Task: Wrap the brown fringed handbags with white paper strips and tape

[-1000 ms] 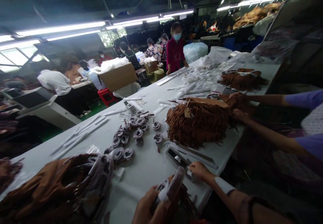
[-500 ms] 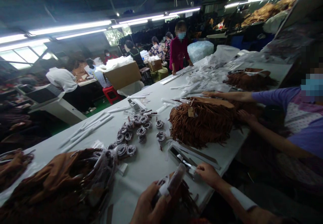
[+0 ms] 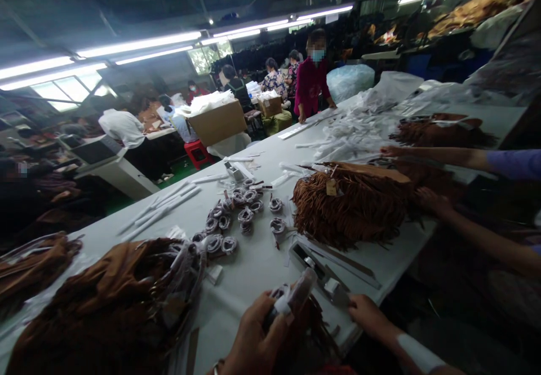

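My left hand (image 3: 257, 332) is closed around a plastic-wrapped bundle (image 3: 299, 293) with a white band on it. Brown fringe (image 3: 315, 318) hangs just beneath, partly hidden by the hand. My right hand (image 3: 367, 314) has its fingers pressed together at the near end of a long grey tape dispenser (image 3: 307, 261), beside its pale end block (image 3: 336, 290). Whatever the right fingertips pinch is too small to make out. A white wrap (image 3: 418, 353) covers part of the right forearm.
Coiled wrapped straps (image 3: 245, 217) lie mid-table. Brown fringed pieces (image 3: 350, 208) are stacked to the right, where a co-worker's hands (image 3: 435, 201) reach in. Brown bags (image 3: 97, 290) lie at left. White tubes (image 3: 163, 211) and plastic wrapping (image 3: 355, 132) lie farther back.
My right hand has drawn back, right and toward me, along the dispenser. The left hand keeps its hold on the bundle. The view has swung slightly left.
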Available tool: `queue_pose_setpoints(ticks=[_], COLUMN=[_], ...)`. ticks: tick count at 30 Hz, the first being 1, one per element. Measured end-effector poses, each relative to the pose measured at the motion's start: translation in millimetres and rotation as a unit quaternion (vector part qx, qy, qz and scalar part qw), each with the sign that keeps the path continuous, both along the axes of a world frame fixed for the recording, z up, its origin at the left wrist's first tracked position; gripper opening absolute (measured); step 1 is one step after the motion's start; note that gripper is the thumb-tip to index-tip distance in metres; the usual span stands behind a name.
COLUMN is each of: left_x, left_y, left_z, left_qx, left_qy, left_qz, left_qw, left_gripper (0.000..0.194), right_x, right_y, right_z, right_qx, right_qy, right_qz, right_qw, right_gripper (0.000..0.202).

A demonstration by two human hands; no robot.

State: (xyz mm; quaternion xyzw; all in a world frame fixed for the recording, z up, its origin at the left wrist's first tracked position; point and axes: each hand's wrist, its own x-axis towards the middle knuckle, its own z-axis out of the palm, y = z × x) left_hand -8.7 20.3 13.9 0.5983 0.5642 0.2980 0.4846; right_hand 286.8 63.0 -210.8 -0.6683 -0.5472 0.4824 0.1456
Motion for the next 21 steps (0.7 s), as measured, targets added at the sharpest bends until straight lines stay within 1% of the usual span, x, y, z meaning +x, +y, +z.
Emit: queue_pose_setpoints(ticks=[1, 2, 3, 5, 7, 8, 9, 10, 11, 13, 15, 17, 21], left_x=[-0.5, -0.7, -0.5, 1.0, 3.9, 5.7, 7.5, 9.2, 10.8, 13.4, 15.2, 16.4, 17.8], left_y=[-0.2, -0.4, -0.4, -0.3, -0.3, -0.3, -0.3, -0.4, -0.5, -0.7, -1.0, -1.2, -1.8], left_z=[-0.5, -1.6, -3.4, -8.1, -13.1, -15.4, -17.4, -18.9, -20.0, -21.0, -20.8, -20.2, -19.9], left_qx=[0.007, 0.015, 0.025, 0.051, 0.089, 0.11, 0.131, 0.151, 0.17, 0.203, 0.23, 0.249, 0.269], left_qy=[0.011, 0.023, 0.036, 0.057, 0.071, 0.078, 0.084, 0.092, 0.101, 0.122, 0.145, 0.159, 0.159], left_qz=[0.005, 0.01, 0.015, 0.018, 0.013, 0.009, 0.005, 0.003, -0.001, -0.013, -0.028, -0.033, -0.018], left_qw=[1.0, 1.0, 0.999, 0.997, 0.993, 0.991, 0.988, 0.984, 0.98, 0.971, 0.962, 0.955, 0.95], left_gripper=[0.033, 0.031, 0.029, 0.024, 0.018, 0.016, 0.014, 0.012, 0.011, 0.01, 0.01, 0.01, 0.01], right_x=[-3.2, -8.4, -15.8, -35.7, -59.6, -71.5, -82.7, -92.7, -101.1, -112.7, -118.3, -120.0, -120.6], right_y=[-4.4, -8.5, -11.9, -16.4, -18.0, -18.0, -17.7, -17.3, -17.0, -17.0, -18.2, -20.0, -22.0], right_z=[12.5, 28.8, 48.9, 96.5, 144.0, 163.6, 179.0, 189.6, 195.7, 197.1, 191.4, 185.7, 181.7], right_qx=[-0.007, -0.015, -0.02, -0.034, -0.029, -0.028, -0.032, -0.044, -0.057, -0.088, -0.114, -0.13, -0.136], right_qy=[0.026, 0.065, 0.106, 0.25, 0.339, 0.367, 0.383, 0.387, 0.383, 0.363, 0.351, 0.355, 0.364], right_qz=[0.015, 0.026, 0.036, 0.03, 0.043, 0.043, 0.034, 0.021, 0.002, -0.038, -0.07, -0.088, -0.103], right_qw=[1.0, 0.997, 0.994, 0.967, 0.939, 0.929, 0.923, 0.921, 0.922, 0.927, 0.927, 0.921, 0.916], right_gripper=[0.008, 0.013, 0.019, 0.029, 0.035, 0.038, 0.04, 0.042, 0.044, 0.049, 0.053, 0.056, 0.058])
